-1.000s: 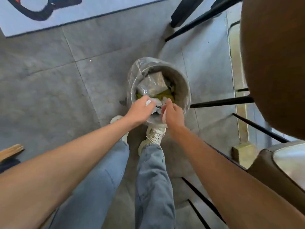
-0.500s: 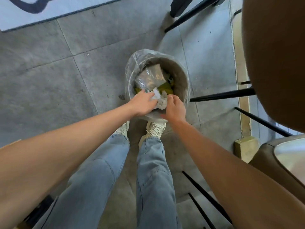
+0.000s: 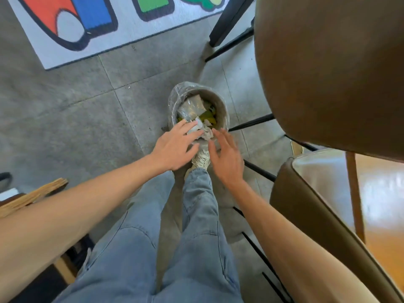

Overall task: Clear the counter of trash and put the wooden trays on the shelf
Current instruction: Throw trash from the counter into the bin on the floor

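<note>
Grey tiled floor (image 3: pixel 76 119) lay open to the left up to the edge of a bright patterned rug (image 3: pixel 105 27), while 2 smooth brown padded chairs (image 3: pixel 328 73) on thin black legs crowded the right side. Between them stood a small round bin (image 3: pixel 222 106) with a clear crinkled liner. Crumpled white paper trash (image 3: pixel 206 132) lay inside at its near rim, and the left hand (image 3: pixel 175 147) and right hand (image 3: pixel 226 158) hovered over it, fingers spread, holding nothing.

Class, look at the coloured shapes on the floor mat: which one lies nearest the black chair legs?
The green shape, at the mat's right end, lies closest to the black chair legs; the blue and red shapes sit further left.
</note>
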